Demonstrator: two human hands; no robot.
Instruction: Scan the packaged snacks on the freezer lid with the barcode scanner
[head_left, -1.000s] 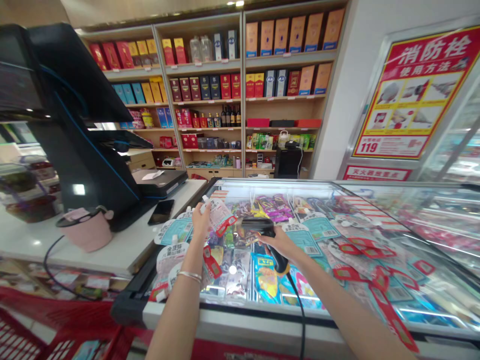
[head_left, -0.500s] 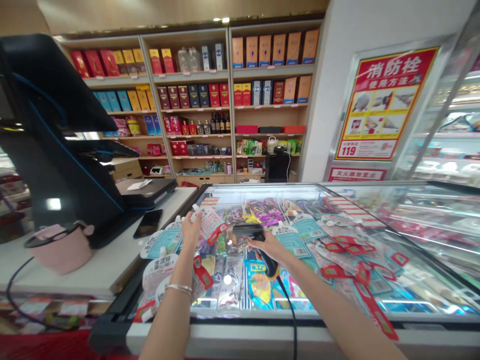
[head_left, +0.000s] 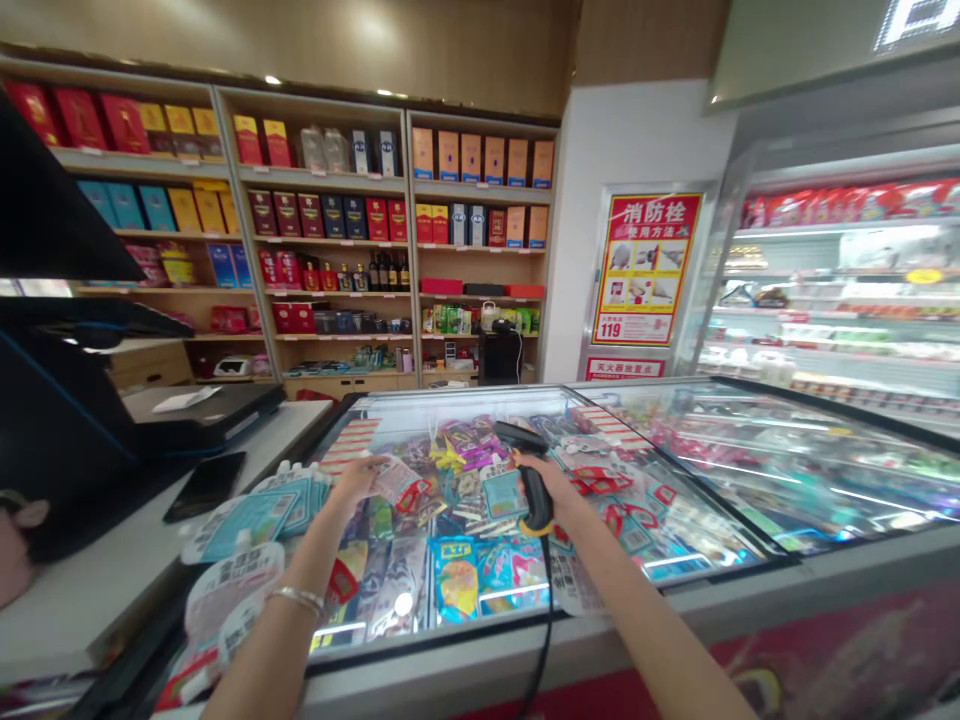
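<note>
My left hand is closed on the top end of a clear spouted pouch with a red band, above the freezer's glass lid. My right hand wraps round the handle of a black barcode scanner, its head tipped toward the left and its cable hanging down the front. A pouch with a light-blue label shows just left of the scanner's handle; whether my fingers touch it I cannot tell. More blue-labelled pouches lie piled beside my left forearm. Red-banded pouches lie scattered right of my right hand.
Under the sliding glass of the chest freezer are colourful packs. On the left counter lie a phone and a dark flat device beside a dark screen stand. Shelves with boxed goods stand behind.
The view has swung to the right. My right hand has moved the scanner away from the pouch in my left hand, and the blue-labelled pouch now shows left of its handle.
</note>
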